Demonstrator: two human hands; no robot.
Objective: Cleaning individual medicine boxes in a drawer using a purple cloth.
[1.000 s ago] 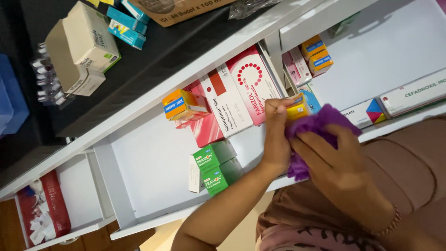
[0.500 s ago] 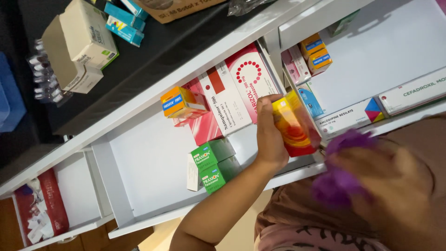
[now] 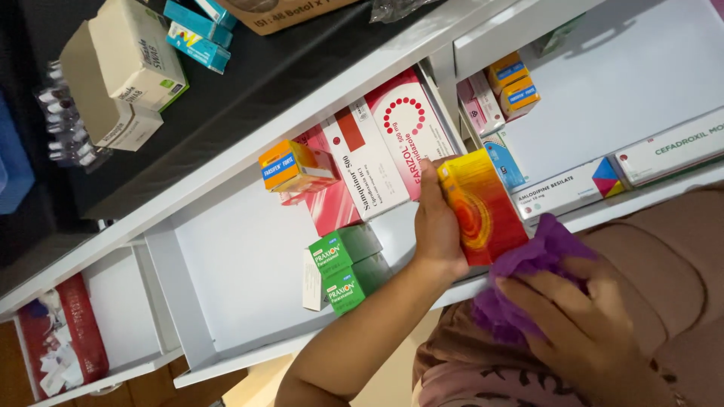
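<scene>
Your left hand (image 3: pixel 440 226) grips an orange-and-yellow box (image 3: pixel 483 205), fingers wrapped round its left edge and holding it tilted just in front of the white shelf (image 3: pixel 249 256). Your right hand (image 3: pixel 584 332) is clenched on a purple cloth (image 3: pixel 528 275), bunched up and touching the lower right corner of the box. All other places here are taken from that box. Just left of it, inside the shelf, stand two large cartons: one white with a ring of red dots (image 3: pixel 411 124), one white with a red block (image 3: pixel 362 162), and a red carton (image 3: pixel 332 207) behind them. Further left sits a small orange-and-blue box (image 3: pixel 290 167), leaning on the red carton. Below left, two green boxes (image 3: pixel 348 265) lie stacked on the shelf floor, well apart from the held box. To the right, past the divider, a blue-fronted box (image 3: pixel 504 162) is just beside it; above that, two small orange boxes (image 3: pixel 511 84) and a pink packet (image 3: pixel 479 105). Right again, long white cartons (image 3: pixel 664 154) line the shelf front. Far up left, on the dark desk (image 3: pixel 249 83), beige boxes (image 3: pixel 124 71) and teal boxes (image 3: pixel 196 34) rest together.
</scene>
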